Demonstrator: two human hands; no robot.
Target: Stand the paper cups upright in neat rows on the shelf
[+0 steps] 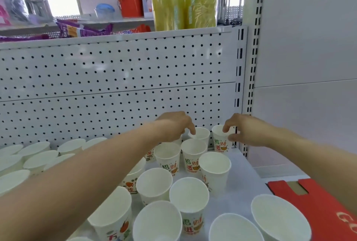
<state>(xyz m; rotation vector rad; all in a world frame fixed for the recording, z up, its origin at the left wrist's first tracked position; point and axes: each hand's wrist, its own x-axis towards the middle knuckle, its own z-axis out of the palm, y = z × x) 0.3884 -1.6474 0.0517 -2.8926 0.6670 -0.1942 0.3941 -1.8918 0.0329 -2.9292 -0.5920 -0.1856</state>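
right hand (245, 131) pinches rim of corner cup (220, 140), fingers inside, thumb outside, likely seating it by pegboard (116, 66) to anchor back row. left hand (173, 124) index on next cup (201, 134) rim; thumb hidden, grip unclear. other cups (190, 192) upright, loosely bunched on shelf (241, 173).

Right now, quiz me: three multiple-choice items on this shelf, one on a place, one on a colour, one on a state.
1. Relative to the cups, the red box lies: A) left B) right C) behind.
2. The wrapped packs up top are: A) yellow-green B) blue C) black.
3. The corner cup that the right hand pinches is: A) upright B) tipped over C) upside down.
Answers: B, it sits at the lower right; A, the wrap shows yellow-green; A, its mouth faces up.
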